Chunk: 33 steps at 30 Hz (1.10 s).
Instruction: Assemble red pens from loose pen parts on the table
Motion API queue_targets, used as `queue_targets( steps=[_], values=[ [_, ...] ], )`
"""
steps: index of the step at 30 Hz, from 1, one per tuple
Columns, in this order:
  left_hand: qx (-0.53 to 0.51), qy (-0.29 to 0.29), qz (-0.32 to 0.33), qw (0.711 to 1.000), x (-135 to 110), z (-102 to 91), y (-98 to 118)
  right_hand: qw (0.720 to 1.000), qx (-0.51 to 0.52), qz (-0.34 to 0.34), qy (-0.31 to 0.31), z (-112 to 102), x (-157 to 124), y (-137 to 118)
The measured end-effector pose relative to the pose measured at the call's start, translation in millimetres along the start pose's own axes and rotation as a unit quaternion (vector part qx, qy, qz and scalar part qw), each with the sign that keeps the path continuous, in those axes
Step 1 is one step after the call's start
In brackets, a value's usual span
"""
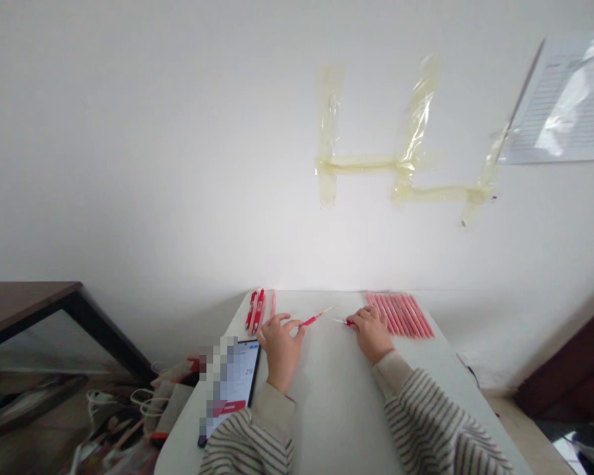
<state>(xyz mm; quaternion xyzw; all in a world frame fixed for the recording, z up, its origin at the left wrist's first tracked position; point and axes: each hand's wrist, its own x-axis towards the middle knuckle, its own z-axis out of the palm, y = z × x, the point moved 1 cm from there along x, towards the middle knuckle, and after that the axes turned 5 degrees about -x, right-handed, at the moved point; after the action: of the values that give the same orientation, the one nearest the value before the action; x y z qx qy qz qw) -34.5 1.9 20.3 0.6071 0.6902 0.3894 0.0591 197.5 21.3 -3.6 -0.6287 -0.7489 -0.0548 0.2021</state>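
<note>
Red pen piece (309, 321) is pinched by the left grip (283, 346) and a second piece (349, 323) by the right grip (373, 335); beside the left grip, "29" is shown on a phone (244, 384).

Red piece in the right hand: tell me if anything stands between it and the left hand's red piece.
Nothing visible: only white tabletop shows between the thin tips of the right red piece and the left red piece. The pink rods lie off to the right, outside that gap.
</note>
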Motion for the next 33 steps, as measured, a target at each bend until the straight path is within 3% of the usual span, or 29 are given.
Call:
queue_targets(
  steps=[8,22,33],
  values=[
    [-0.01,-0.003,0.015,1.0,1.7,6.2,-6.9,0.996,-0.039,0.047,0.066,-8.7,1.8,9.0],
    [-0.022,-0.046,0.006,0.999,0.0,4.1,1.1,0.996,-0.024,0.045,0.078,-4.7,2.7,13.5],
    [-0.018,-0.04,0.026,0.999,0.6,9.1,-4.9,0.994,-0.041,0.053,0.083,-2.2,2.8,14.5]
  ],
)
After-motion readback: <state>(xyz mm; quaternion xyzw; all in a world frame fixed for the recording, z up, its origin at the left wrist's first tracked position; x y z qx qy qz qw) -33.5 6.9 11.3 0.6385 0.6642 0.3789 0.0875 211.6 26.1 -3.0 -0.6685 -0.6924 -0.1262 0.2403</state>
